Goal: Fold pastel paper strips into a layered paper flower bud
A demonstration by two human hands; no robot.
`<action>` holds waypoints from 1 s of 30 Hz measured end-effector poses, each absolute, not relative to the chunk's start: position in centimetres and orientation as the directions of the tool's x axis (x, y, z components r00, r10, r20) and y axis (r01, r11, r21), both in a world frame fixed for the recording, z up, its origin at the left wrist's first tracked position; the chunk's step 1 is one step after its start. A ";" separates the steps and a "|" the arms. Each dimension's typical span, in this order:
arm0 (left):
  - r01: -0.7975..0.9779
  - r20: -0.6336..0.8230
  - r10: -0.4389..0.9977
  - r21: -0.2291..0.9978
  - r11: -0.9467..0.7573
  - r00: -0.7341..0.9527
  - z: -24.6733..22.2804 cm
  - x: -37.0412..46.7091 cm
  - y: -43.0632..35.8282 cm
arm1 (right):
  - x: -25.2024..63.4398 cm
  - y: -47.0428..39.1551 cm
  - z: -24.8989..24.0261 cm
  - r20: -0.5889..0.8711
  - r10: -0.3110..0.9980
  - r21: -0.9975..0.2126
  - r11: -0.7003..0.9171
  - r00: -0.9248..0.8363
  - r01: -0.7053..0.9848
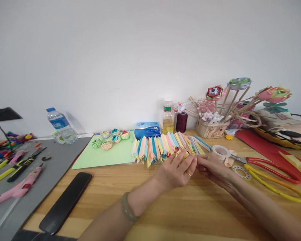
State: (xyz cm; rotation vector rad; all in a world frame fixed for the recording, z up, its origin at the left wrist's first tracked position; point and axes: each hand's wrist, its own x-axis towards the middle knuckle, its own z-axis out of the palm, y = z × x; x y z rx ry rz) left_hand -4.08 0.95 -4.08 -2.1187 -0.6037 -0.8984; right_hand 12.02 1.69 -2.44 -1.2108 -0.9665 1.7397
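My left hand [174, 170], with a ring on one finger and a bangle on the wrist, is closed, its fingers curled away from me. Against its fingertips, my right hand [212, 167] is closed in a pinch. What they grip between them is mostly hidden; a bit of yellow shows behind the left fingers. Just beyond the hands lies a long row of folded paper strips [150, 149] in pink, yellow, blue and white. Right of my right hand are a roll of clear tape [221, 151] and scissors [268, 167] with red and yellow handles.
Small paper flowers [106, 144] sit on a green sheet [85, 159]. Behind stand a tissue pack [147, 130], a glue bottle [168, 122], a thread spool [181, 122] and a basket [212, 130]. A phone [66, 202] and a pink glue gun [22, 187] lie at left.
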 end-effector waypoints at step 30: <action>0.526 0.780 0.531 0.315 -0.790 0.331 -4.4 -3.9 0.6 | 11.7 1.3 -1.4 -0.321 0.871 -0.774 -0.467 -0.371 -0.428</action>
